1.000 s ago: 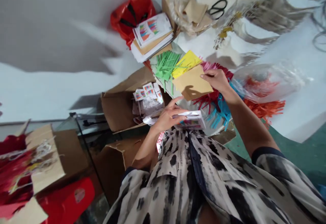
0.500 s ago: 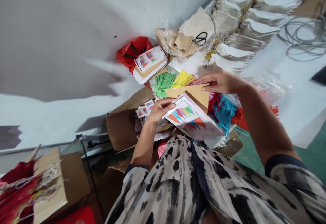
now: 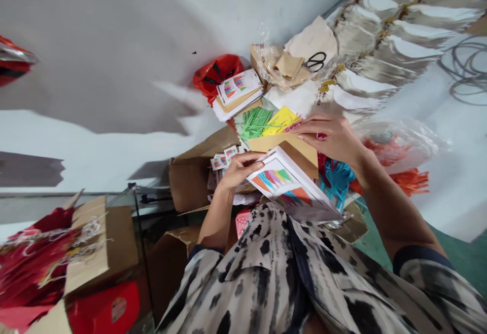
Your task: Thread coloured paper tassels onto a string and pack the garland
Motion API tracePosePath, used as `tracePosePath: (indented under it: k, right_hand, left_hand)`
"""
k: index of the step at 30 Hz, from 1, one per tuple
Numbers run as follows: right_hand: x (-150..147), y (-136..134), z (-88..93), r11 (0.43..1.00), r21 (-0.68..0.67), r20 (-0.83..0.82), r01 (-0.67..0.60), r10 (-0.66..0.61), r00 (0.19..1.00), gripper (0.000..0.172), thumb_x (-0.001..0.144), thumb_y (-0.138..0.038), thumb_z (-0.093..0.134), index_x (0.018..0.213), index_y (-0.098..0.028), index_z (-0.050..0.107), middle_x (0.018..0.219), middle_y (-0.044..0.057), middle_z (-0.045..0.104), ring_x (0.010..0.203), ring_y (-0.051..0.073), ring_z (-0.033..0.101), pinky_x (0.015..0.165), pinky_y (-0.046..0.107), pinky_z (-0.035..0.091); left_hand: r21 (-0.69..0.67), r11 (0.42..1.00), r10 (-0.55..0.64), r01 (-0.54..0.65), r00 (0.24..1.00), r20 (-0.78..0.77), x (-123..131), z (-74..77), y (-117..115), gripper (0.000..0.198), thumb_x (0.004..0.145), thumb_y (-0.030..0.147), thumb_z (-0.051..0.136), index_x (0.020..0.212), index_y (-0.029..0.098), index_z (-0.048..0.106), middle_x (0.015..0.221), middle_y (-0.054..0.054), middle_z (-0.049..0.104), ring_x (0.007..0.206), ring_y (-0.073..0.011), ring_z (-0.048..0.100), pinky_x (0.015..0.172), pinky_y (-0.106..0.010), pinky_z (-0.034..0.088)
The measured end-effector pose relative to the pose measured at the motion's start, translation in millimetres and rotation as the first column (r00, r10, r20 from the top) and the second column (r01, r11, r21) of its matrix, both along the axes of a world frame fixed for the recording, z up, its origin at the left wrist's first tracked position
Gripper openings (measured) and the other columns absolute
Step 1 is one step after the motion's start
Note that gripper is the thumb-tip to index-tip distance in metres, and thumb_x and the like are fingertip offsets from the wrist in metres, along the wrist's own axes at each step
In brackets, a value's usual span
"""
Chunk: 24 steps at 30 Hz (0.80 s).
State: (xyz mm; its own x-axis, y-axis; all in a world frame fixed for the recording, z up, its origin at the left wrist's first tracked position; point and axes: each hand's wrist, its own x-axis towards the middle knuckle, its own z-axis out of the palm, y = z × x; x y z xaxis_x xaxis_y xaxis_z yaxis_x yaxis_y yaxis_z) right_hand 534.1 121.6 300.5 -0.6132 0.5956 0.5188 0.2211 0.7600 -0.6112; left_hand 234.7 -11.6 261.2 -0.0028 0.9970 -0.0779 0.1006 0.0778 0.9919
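Observation:
My left hand [image 3: 240, 171] is closed on the upper left corner of a white packet [image 3: 292, 184] printed with a picture of coloured tassels. The packet is tilted in front of my body. Behind it lies a flat tan sheet [image 3: 258, 144]. My right hand [image 3: 331, 134] reaches over that sheet with its fingers stretched out. Its fingertips are at some pink tassels [image 3: 292, 126], beside a yellow fringed tassel [image 3: 281, 120] and a green one [image 3: 255, 122]. Blue tassels [image 3: 338, 174] are under my right wrist, partly covered by the packet.
A stack of printed packets [image 3: 239, 85] lies by a red bag [image 3: 215, 73]. Black-handled scissors [image 3: 315, 61] rest near clear plastic wrap. A cardboard box [image 3: 188, 182] holds small printed cards [image 3: 224, 159]. Orange tassels [image 3: 411, 179], white fringed strands [image 3: 414, 45] and cable [image 3: 466, 70] are on the right.
The view has shifted, so most things sit further right, and more of the red items at left shows. My left hand keeps the packet; my right hand stays over the tassels.

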Motion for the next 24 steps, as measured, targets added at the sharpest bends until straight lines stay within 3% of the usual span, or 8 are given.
tracePosePath:
  k: [8, 13, 24]
  right_hand:
    - [3.9, -13.7, -7.7, 0.992, 0.116, -0.017, 0.044, -0.042, 0.999, 0.026, 0.108, -0.030, 0.064, 0.114, -0.039, 0.088, 0.114, 0.000, 0.086, 0.103, 0.021, 0.082, 0.094, 0.039, 0.067]
    - [2.7, -17.1, -3.6, 0.987, 0.140, 0.013, 0.074, -0.076, 0.997, 0.029, 0.107, -0.032, 0.068, 0.131, -0.039, 0.083, 0.115, 0.000, 0.086, 0.098, 0.021, 0.081, 0.091, 0.039, 0.066]
    - [7.1, -17.0, -18.0, 0.960, 0.248, -0.025, 0.129, -0.127, 0.992, 0.023, 0.106, -0.031, 0.069, 0.118, -0.040, 0.087, 0.113, 0.001, 0.087, 0.101, 0.025, 0.084, 0.088, 0.045, 0.066]
  left_hand:
    - [-0.002, 1.000, -0.014, 0.014, 0.998, 0.062, 0.2, -0.4, -5.4, 0.043, 0.074, 0.051, 0.100, 0.105, 0.022, 0.092, 0.110, -0.011, 0.088, 0.092, -0.0223, 0.081, 0.085, -0.031, 0.063]
    - [0.013, 0.999, -0.034, 0.034, 0.998, 0.050, -1.2, 2.3, -7.3, 0.043, 0.075, 0.052, 0.099, 0.106, 0.022, 0.092, 0.113, -0.011, 0.087, 0.096, -0.0235, 0.082, 0.088, -0.032, 0.063]
    - [-0.017, 0.997, -0.070, 0.073, 0.991, 0.114, 5.5, 2.7, -2.3, 0.047, 0.074, 0.055, 0.100, 0.105, 0.020, 0.091, 0.113, -0.011, 0.087, 0.095, -0.0236, 0.080, 0.087, -0.032, 0.061]
